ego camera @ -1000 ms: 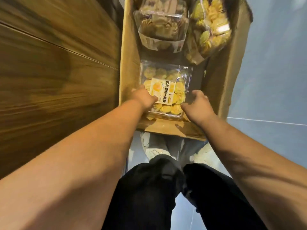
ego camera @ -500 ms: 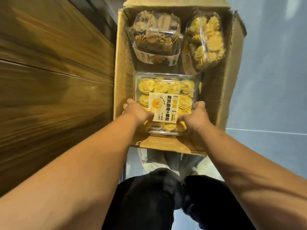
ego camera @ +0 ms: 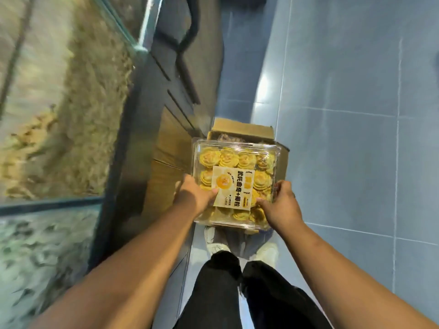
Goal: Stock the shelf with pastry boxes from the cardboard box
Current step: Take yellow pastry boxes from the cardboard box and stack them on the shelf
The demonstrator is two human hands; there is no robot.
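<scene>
A clear plastic pastry box point(ego camera: 234, 162) full of yellow swirl cookies, with a cream label on its lid, is held level above the cardboard box point(ego camera: 242, 129). My left hand point(ego camera: 196, 194) grips its near left corner and my right hand point(ego camera: 280, 203) grips its near right corner. The cardboard box stands on the floor far below and is mostly hidden by the pastry box; only its far flap and right wall show. The shelf point(ego camera: 59, 115) rises on my left, blurred, with glass-edged tiers holding pale goods.
A dark cabinet base point(ego camera: 166, 74) of the shelf unit runs along the left of the cardboard box. Blue-grey floor tiles point(ego camera: 356, 115) spread to the right. My black trouser legs point(ego camera: 237, 293) and light shoes point(ego camera: 215, 246) are below the pastry box.
Both hands have lifted the pastry box up out of the cardboard box. The view has risen well above the carton, and the glass-edged shelf has come into sight on the left.
</scene>
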